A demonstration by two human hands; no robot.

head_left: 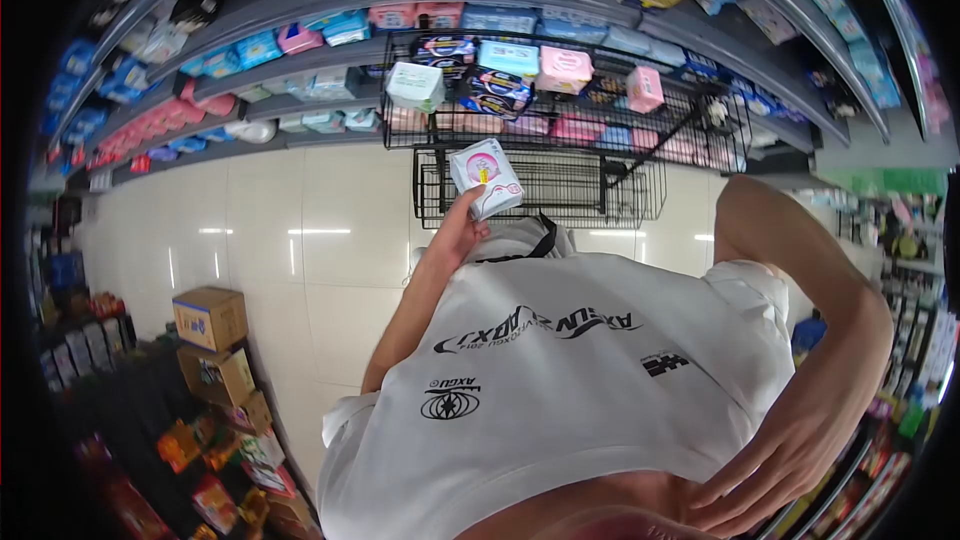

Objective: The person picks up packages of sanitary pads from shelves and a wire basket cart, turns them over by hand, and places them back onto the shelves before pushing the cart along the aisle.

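My left hand (pixel 462 227) grips a white pack of sanitary pads (pixel 486 178) with a pink round print, thumb on its front face. The pack is held in front of my shirt, near the close side of a black wire cart (pixel 640 145). My right arm is bent up, and my right hand (pixel 765 485) rests by my neck and collar with its fingers stretched out, holding nothing. In the cart's upper basket lie a pale green-white pack (pixel 416 86), a pink pack (pixel 565 69), a light blue pack (pixel 508 58), a smaller pink pack (pixel 645 89) and dark packs (pixel 497 93).
Shelves (pixel 330 8) of packaged goods curve along the far side, right behind the cart. Cardboard boxes (pixel 212 318) are stacked on the tiled floor (pixel 320 310) at the left. More stocked shelves (pixel 915 340) stand at the right edge.
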